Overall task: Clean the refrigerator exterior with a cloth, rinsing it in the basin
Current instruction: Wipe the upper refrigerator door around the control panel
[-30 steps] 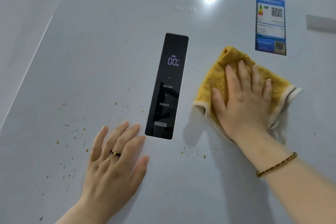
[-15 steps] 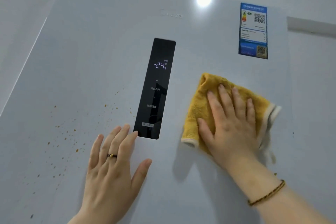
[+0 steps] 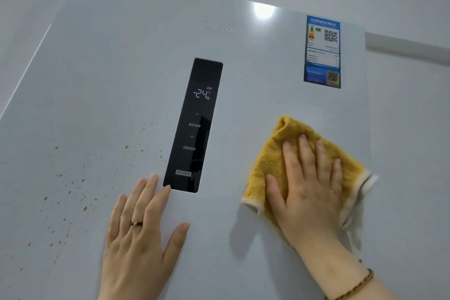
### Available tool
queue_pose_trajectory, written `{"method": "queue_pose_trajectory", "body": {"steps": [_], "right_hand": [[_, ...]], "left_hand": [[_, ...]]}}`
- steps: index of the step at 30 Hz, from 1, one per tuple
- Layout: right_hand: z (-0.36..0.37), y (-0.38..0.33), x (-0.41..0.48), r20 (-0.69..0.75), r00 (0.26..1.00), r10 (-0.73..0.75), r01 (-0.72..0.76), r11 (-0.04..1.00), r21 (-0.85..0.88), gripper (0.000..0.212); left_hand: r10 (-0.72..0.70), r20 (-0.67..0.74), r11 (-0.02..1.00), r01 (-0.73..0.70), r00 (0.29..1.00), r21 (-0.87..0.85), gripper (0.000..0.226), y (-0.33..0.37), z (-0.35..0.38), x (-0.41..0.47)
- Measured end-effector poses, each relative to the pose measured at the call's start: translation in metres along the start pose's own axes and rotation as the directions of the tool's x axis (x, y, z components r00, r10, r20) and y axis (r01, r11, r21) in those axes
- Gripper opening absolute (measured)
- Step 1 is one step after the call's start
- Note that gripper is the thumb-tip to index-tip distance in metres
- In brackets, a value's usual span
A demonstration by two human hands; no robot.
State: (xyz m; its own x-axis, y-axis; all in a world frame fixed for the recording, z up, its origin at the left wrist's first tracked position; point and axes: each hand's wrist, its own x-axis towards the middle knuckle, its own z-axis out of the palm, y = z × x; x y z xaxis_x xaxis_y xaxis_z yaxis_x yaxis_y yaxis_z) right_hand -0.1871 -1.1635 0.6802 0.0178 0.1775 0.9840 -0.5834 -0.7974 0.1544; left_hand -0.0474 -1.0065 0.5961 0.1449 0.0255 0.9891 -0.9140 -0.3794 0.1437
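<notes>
A white refrigerator door [image 3: 109, 75] fills the view, with a black control panel [image 3: 193, 126] in its middle showing -24. Brown specks [image 3: 70, 187] dot the door left of the panel. My right hand [image 3: 309, 190] presses a folded yellow cloth [image 3: 270, 161] flat against the door, right of the panel and below a blue energy label [image 3: 322, 52]. With straight fingers, my left hand [image 3: 141, 234] rests flat on the door, fingertips just below the panel's lower left corner. No basin is in view.
A white wall [image 3: 414, 7] surrounds the refrigerator above and to the right. A ceiling light glares [image 3: 264, 11] off the door's top edge.
My right hand has slid the cloth down the door, away from the blue label. The display changed from 00 to -24. The left hand stays flat in place.
</notes>
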Motion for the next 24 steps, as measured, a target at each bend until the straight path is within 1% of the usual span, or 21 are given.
{"method": "queue_pose_trajectory", "body": {"steps": [1, 2, 4, 5, 6, 7, 8, 10, 11, 12, 13, 14, 15, 16, 17, 18, 19, 20, 21, 22, 24], "right_hand": [[0.000, -0.007, -0.017, 0.021, 0.997, -0.076, 0.076, 0.997, 0.006, 0.054], [-0.001, -0.010, -0.032, 0.056, 0.977, -0.206, 0.206, 0.979, 0.016, 0.056], [-0.007, -0.001, -0.043, 0.136, 0.879, -0.457, 0.455, 0.889, 0.050, 0.057], [-0.009, 0.008, -0.037, 0.153, 0.830, -0.537, 0.536, 0.843, 0.049, 0.056], [-0.010, 0.017, -0.028, 0.156, 0.804, -0.573, 0.576, 0.817, 0.033, 0.055], [-0.010, 0.026, -0.018, 0.141, 0.819, -0.557, 0.562, 0.827, 0.008, 0.053], [-0.009, 0.036, -0.009, 0.120, 0.866, -0.486, 0.492, 0.870, -0.020, 0.053], [-0.009, 0.050, 0.000, 0.063, 0.972, -0.225, 0.228, 0.973, -0.041, 0.054], [-0.009, 0.049, -0.001, 0.033, 0.995, -0.096, 0.097, 0.995, -0.030, 0.055], [-0.009, 0.045, -0.007, 0.001, 1.000, 0.000, 0.000, 1.000, -0.027, 0.055], [-0.008, 0.035, -0.017, -0.018, 0.998, 0.056, -0.057, 0.998, -0.030, 0.054], [-0.007, 0.025, -0.032, -0.013, 0.998, 0.059, -0.059, 0.998, -0.034, 0.053], [-0.006, 0.015, -0.047, 0.009, 1.000, 0.000, 0.001, 0.999, -0.032, 0.054], [-0.006, 0.008, -0.062, 0.043, 0.993, -0.114, 0.115, 0.993, -0.019, 0.056], [-0.007, 0.005, -0.073, 0.087, 0.966, -0.245, 0.246, 0.969, 0.004, 0.057], [-0.009, 0.009, -0.077, 0.122, 0.923, -0.366, 0.365, 0.930, 0.030, 0.056], [-0.011, 0.017, -0.074, 0.142, 0.876, -0.461, 0.460, 0.887, 0.045, 0.055], [-0.013, 0.026, -0.068, 0.156, 0.838, -0.523, 0.522, 0.851, 0.048, 0.055], [-0.014, 0.036, -0.059, 0.154, 0.819, -0.552, 0.553, 0.832, 0.043, 0.055], [-0.015, 0.046, -0.049, 0.144, 0.831, -0.538, 0.539, 0.842, 0.031, 0.056], [-0.015, 0.063, -0.031, 0.121, 0.906, -0.404, 0.407, 0.913, 0.004, 0.058]], "left_hand": [[-0.006, -0.001, 1.000, 0.006, 1.000, -0.001, 0.062, 0.001, 0.000, 0.000], [-0.010, -0.001, 1.000, 0.010, 1.000, -0.002, 0.062, 0.001, 0.000, 0.001], [-0.009, 0.011, 1.000, 0.009, 1.000, 0.011, 0.063, 0.002, -0.001, 0.000], [-0.007, 0.014, 1.000, 0.007, 1.000, 0.025, 0.063, 0.001, -0.001, 0.001], [-0.005, 0.017, 0.999, 0.004, 1.000, 0.041, 0.064, 0.001, -0.001, 0.000], [-0.003, 0.018, 0.999, 0.002, 1.000, 0.051, 0.065, 0.001, -0.001, 0.000], [-0.004, 0.017, 0.999, 0.004, 1.000, 0.053, 0.065, 0.001, -0.001, 0.000], [-0.009, 0.005, 0.999, 0.008, 1.000, 0.051, 0.066, 0.002, 0.000, -0.001], [-0.007, -0.001, 0.999, 0.007, 1.000, 0.053, 0.066, 0.002, 0.000, -0.001], [-0.008, -0.007, 0.998, 0.009, 1.000, 0.057, 0.065, 0.003, 0.000, -0.001], [-0.004, -0.010, 0.998, 0.004, 1.000, 0.062, 0.065, 0.003, 0.000, 0.000], [0.000, -0.008, 0.998, 0.001, 1.000, 0.064, 0.065, 0.003, 0.000, -0.002], [-0.001, -0.007, 0.998, 0.001, 1.000, 0.062, 0.065, 0.004, -0.001, -0.002], [-0.003, -0.004, 0.998, 0.003, 1.000, 0.061, 0.065, 0.004, -0.001, -0.001], [-0.006, 0.003, 0.998, 0.005, 1.000, 0.059, 0.065, 0.005, -0.002, -0.001], [-0.009, 0.012, 0.998, 0.008, 1.000, 0.058, 0.065, 0.005, -0.002, -0.001], [-0.011, 0.019, 0.998, 0.010, 1.000, 0.057, 0.066, 0.004, -0.002, -0.001], [-0.010, 0.022, 0.998, 0.009, 1.000, 0.056, 0.066, 0.004, -0.002, -0.001], [-0.008, 0.024, 0.998, 0.007, 1.000, 0.055, 0.067, 0.004, -0.002, -0.001], [-0.008, 0.025, 0.999, 0.007, 1.000, 0.054, 0.067, 0.004, -0.002, -0.002], [-0.004, 0.023, 0.999, 0.003, 1.000, 0.045, 0.068, 0.005, -0.002, -0.003]]}}
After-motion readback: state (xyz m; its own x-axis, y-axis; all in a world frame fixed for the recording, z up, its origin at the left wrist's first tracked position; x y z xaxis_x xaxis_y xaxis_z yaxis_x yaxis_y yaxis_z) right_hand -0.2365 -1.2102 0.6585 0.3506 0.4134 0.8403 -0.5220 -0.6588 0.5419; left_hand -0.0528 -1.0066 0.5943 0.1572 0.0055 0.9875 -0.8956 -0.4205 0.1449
